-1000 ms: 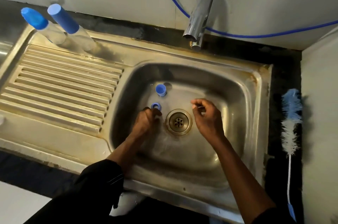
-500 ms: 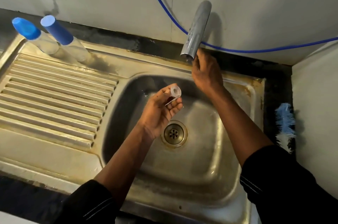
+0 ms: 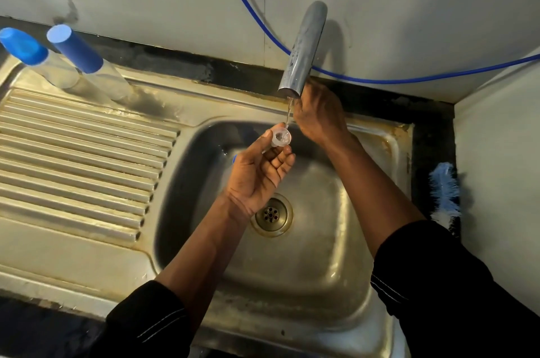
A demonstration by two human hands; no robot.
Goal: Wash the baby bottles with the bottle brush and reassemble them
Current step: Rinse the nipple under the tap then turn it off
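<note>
Under the tap (image 3: pixel 304 48), teat (image 3: pixel 281 137) mouth-up in left fingers' (image 3: pixel 285 159) pinch; right hand's (image 3: pixel 318 116) grip unclear

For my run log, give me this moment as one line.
step: rinse | left hand: pinches clear nipple under tap stream | right hand: at tap base, grip hidden | bottle brush: lying right of sink

No text, label, brand, number or sign can be read on anything shown.
</note>
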